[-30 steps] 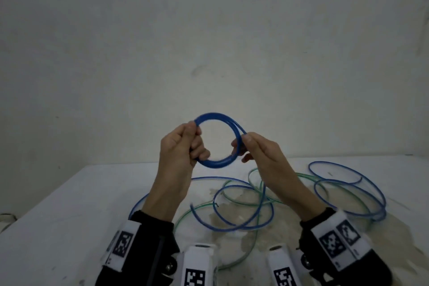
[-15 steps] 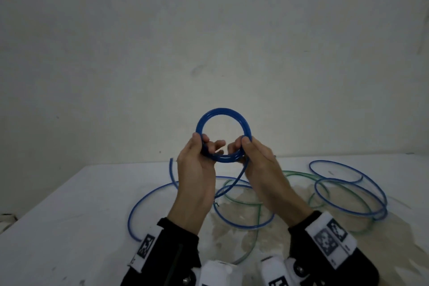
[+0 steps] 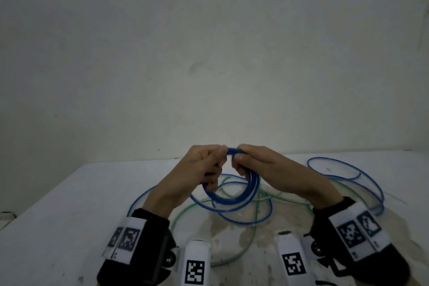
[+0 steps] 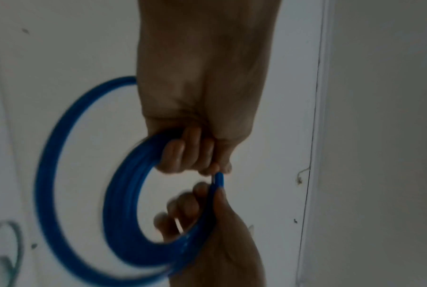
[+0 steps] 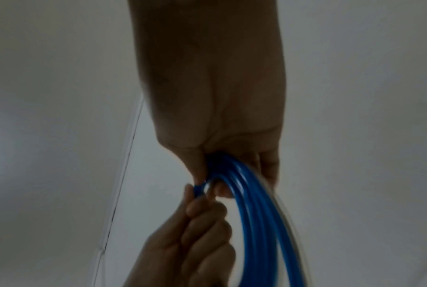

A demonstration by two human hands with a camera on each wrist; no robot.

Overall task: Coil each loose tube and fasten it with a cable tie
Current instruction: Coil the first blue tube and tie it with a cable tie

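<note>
A blue tube coil [image 3: 234,198] of several turns hangs in the air above the white table [image 3: 58,216]. My left hand [image 3: 204,165] grips its upper left part with curled fingers. My right hand [image 3: 253,162] grips the top right, thumb near the left hand's. In the left wrist view the coil [image 4: 124,203] curves from my left hand [image 4: 190,155] to the right hand's fingers [image 4: 187,209], with a short tube end [image 4: 219,179] between them. The right wrist view shows the coil [image 5: 254,213] running out of my right hand [image 5: 222,174]. A tail of blue tube [image 3: 139,199] trails down to the table.
Loose blue tube loops [image 3: 246,220] and green tube [image 3: 185,213] lie tangled on the table under my hands. More blue loops [image 3: 334,169] lie at the right. A wall [image 3: 209,53] stands behind the table. The table top is stained near the middle.
The coil tipped from upright above my hands to hanging below them. Both hands dropped lower and came together at its top; more tube is wound on.
</note>
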